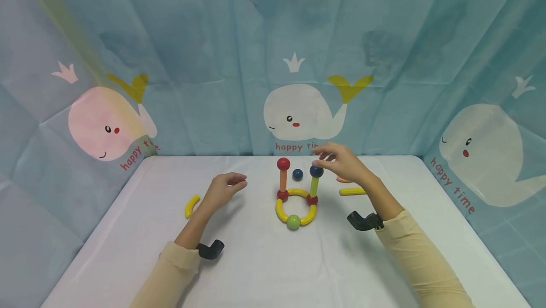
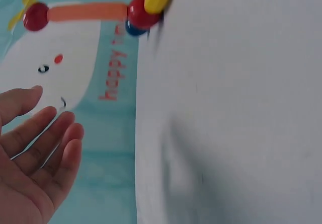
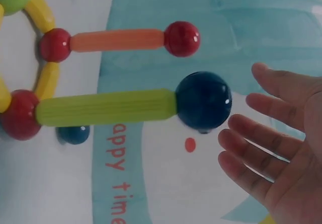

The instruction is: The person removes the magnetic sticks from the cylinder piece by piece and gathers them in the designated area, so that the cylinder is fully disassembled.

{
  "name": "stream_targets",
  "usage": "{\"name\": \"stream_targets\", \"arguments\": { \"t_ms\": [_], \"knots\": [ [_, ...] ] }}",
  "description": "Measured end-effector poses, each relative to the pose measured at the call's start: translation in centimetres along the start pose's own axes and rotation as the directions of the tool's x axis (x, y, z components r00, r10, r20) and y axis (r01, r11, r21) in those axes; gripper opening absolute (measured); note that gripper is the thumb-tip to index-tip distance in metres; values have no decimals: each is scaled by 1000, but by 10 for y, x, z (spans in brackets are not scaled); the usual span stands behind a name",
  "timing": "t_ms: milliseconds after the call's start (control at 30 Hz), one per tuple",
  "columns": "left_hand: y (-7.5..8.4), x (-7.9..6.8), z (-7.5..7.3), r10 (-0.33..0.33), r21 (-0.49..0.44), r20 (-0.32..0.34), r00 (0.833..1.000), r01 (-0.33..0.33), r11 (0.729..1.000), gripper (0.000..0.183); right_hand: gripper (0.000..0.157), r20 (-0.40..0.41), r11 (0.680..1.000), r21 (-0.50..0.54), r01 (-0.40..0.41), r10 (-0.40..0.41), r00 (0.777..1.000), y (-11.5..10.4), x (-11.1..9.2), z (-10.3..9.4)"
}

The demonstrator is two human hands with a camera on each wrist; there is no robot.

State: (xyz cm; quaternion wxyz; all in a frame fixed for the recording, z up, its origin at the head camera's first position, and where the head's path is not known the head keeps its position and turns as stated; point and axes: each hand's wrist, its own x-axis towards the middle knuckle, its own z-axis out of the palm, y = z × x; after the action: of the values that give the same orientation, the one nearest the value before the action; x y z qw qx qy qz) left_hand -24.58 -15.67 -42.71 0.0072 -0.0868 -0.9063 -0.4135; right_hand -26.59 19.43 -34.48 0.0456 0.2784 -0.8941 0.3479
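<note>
Sitting just beside right hand (image 1: 342, 162), blue ball (image 3: 204, 100), atop green stick (image 3: 108, 108)

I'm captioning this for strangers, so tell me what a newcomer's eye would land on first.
Probably the yellow ring on the white table, bearing an upright orange stick topped by a red ball and a green stick topped by a blue ball. Next, the right hand, beside that blue ball. Behind, a white whale printed on the blue curtain.
</note>
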Motion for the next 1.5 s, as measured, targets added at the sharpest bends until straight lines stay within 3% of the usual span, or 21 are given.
{"name": "stream_targets", "arguments": {
  "t_ms": [300,633,833,1000,1500],
  "knots": [
    [31,18,43,-1,-192,19,1000,5,981,40,38,76,990,-137,40,-30,997,-24,30,7],
    [43,28,78,69,-306,-8,998,-68,949,40,37,247,979,-190,77,-28,969,-42,51,29],
    [48,30,86,104,-340,-38,994,-110,934,35,38,305,972,-225,71,1,952,-48,56,38],
    [49,31,89,149,-337,-69,986,-164,927,29,37,310,959,-261,108,-23,950,-50,57,43],
    [51,34,89,179,-196,-48,983,-185,963,23,34,282,946,-309,96,-6,959,-52,52,48]
  ]
}}
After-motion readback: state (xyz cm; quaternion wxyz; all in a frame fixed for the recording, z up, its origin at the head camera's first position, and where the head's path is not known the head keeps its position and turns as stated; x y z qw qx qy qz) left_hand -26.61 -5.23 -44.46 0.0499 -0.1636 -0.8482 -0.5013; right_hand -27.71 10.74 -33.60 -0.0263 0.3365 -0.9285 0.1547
